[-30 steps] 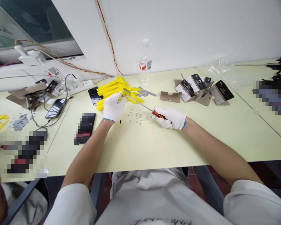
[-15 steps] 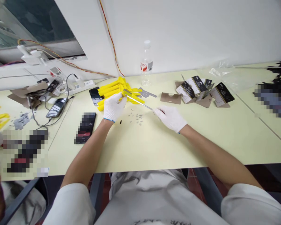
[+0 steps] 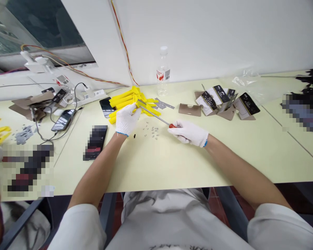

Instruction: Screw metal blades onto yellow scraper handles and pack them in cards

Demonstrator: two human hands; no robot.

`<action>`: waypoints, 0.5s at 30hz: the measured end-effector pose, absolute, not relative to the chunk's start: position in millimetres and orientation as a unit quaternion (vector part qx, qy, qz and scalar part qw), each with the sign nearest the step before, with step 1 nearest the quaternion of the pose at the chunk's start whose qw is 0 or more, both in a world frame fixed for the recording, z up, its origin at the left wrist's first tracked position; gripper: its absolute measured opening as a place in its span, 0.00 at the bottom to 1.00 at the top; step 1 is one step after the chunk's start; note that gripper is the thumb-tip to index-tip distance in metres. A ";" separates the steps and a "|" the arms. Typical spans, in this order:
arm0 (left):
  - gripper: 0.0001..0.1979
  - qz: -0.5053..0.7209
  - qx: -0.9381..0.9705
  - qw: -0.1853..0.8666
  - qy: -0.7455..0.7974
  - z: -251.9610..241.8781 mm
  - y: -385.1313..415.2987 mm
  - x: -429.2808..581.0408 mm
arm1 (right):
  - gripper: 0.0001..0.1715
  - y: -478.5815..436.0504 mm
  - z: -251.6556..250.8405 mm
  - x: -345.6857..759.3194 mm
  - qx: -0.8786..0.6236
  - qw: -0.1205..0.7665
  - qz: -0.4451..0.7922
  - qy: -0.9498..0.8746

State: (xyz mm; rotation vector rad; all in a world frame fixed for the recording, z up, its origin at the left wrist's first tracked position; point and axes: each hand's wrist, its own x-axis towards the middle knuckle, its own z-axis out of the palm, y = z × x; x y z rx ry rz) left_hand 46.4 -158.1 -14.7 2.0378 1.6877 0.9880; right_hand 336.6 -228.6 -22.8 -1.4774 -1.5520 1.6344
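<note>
1. Bottle: the label is white with a red mark and red print. The print is too small to read.
2. Barcode: a black-and-white block on the right of the same label. Its digits are not legible.
3. Cards: each dark panel carries pale lines of small print. The characters cannot be read at this resolution.
4. Phone: the screen is pixelated, so no content can be read.
5. Shirt print: dark lettering, cut off at the lower picture edge. Not readable.
6. Screwdriver and yellow parts: no legible marking.
</note>
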 end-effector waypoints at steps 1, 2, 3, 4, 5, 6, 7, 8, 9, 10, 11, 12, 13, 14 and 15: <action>0.18 0.350 0.711 0.150 0.592 -16.1 -156.9 45.5 | 0.26 -229.5 -24.1 335.7 -0.552 0.236 0.541 -0.589; 0.18 0.354 0.709 0.141 0.593 -17.4 -155.7 44.7 | 0.24 -230.1 -25.4 334.8 -0.569 0.252 0.482 -0.617; 0.17 0.357 0.708 0.134 0.594 -18.5 -154.6 44.1 | 0.24 -230.3 -26.7 333.9 -0.583 0.260 0.418 -0.647; 0.17 0.360 0.707 0.129 0.595 -19.5 -153.6 43.6 | 0.23 -230.1 -27.6 333.2 -0.590 0.261 0.358 -0.675; 0.17 0.362 0.706 0.125 0.596 -20.4 -152.8 43.2 | 0.24 -229.7 -28.3 332.7 -0.592 0.256 0.312 -0.698; 0.17 0.363 0.706 0.121 0.596 -21.2 -152.3 42.8 | 0.24 -229.0 -28.8 332.6 -0.588 0.251 0.282 -0.716; 0.17 0.364 0.705 0.119 0.596 -21.9 -152.0 42.6 | 0.24 -228.2 -28.9 332.9 -0.582 0.246 0.271 -0.726; 0.17 0.365 0.706 0.118 0.596 -22.5 -151.9 42.5 | 0.25 -227.3 -28.8 333.5 -0.577 0.243 0.276 -0.729; 0.17 0.365 0.707 0.117 0.595 -22.9 -152.1 42.4 | 0.26 -226.6 -28.4 334.3 -0.575 0.240 0.293 -0.725; 0.18 0.366 0.708 0.118 0.593 -23.2 -152.4 42.5 | 0.28 -226.1 -27.8 335.2 -0.575 0.238 0.315 -0.717; 0.19 0.366 0.708 0.118 0.592 -23.3 -152.9 42.8 | 0.29 -225.7 -26.9 336.0 -0.576 0.235 0.344 -0.703; 0.19 0.367 0.709 0.119 0.590 -23.3 -153.3 43.2 | 0.30 -225.6 -25.7 336.6 -0.579 0.234 0.378 -0.683; 0.17 0.369 0.709 0.119 0.589 -23.2 -153.7 43.7 | 0.30 -225.6 -24.3 337.0 -0.581 0.234 0.418 -0.658; 0.16 0.371 0.709 0.118 0.589 -22.9 -153.9 44.2 | 0.28 -225.7 -22.6 337.2 -0.581 0.236 0.460 -0.629; 0.14 0.373 0.708 0.118 0.588 -22.5 -154.0 44.6 | 0.27 -225.8 -20.8 337.3 -0.578 0.236 0.503 -0.598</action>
